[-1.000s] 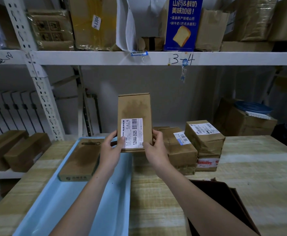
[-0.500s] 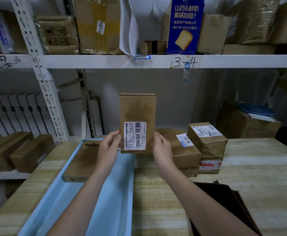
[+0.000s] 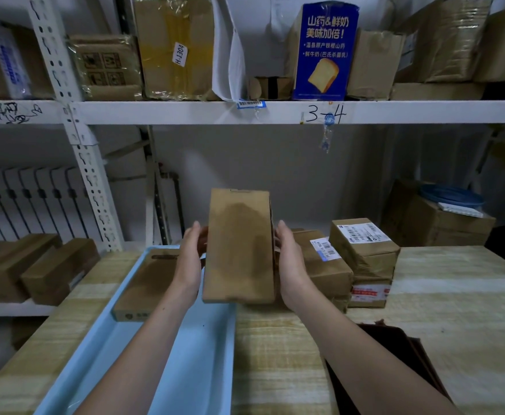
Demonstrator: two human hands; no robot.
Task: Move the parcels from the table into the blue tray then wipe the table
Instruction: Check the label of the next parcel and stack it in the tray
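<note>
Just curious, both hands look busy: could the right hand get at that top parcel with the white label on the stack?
Probably not yet: the right hand and left hand hold the flat box. Once freed, nothing visibly blocks the labelled parcel beside it.

Parcel storeroom, probably: numbered steel shelving, stacked labelled cartons.
</note>
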